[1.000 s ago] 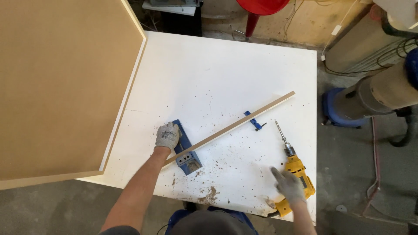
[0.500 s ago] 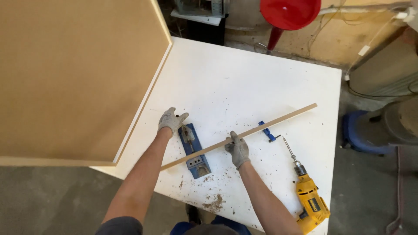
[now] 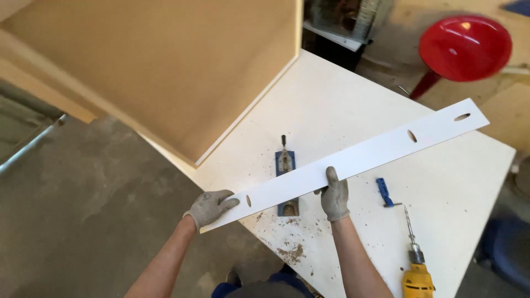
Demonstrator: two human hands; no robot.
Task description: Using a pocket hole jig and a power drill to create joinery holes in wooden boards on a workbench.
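Note:
Both gloved hands hold a long white board strip flat side up above the white table. The strip has several oval pocket holes along it. My left hand grips its near left end. My right hand grips it near the middle, thumb on top. Under the strip a blue pocket-hole jig with a clamp lever lies on the table.
A yellow drill with a long bit lies at the table's near right. A small blue piece lies beside it. Sawdust is scattered near the front edge. A large brown panel overhangs the left. A red stool stands behind.
The strip was on edge across the jig; now both hands have lifted it and turned its white face up. My left hand moved from the jig to the strip's end.

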